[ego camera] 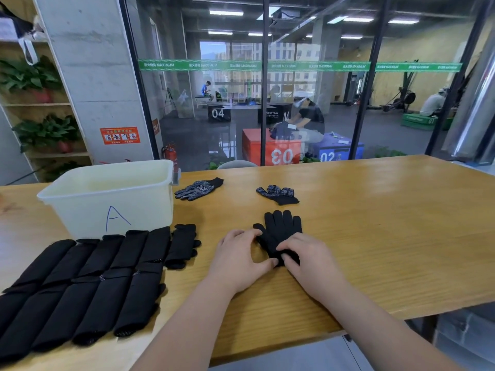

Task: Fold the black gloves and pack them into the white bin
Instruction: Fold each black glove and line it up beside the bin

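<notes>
A black glove (281, 228) lies flat on the tabletop (375, 236), palm down, fingers pointing away from the person. The right hand (308, 259) curls its fingers over the cuff end and grips it. The left hand (238, 257) arches beside the glove, index tip and thumb touching its left edge; whether it actually grips is unclear. The white bin (107, 202), marked "A", stands to the left, with rows of folded gloves (80, 285) in front of it. Two dotted gloves (199, 188) lie farther back.
</notes>
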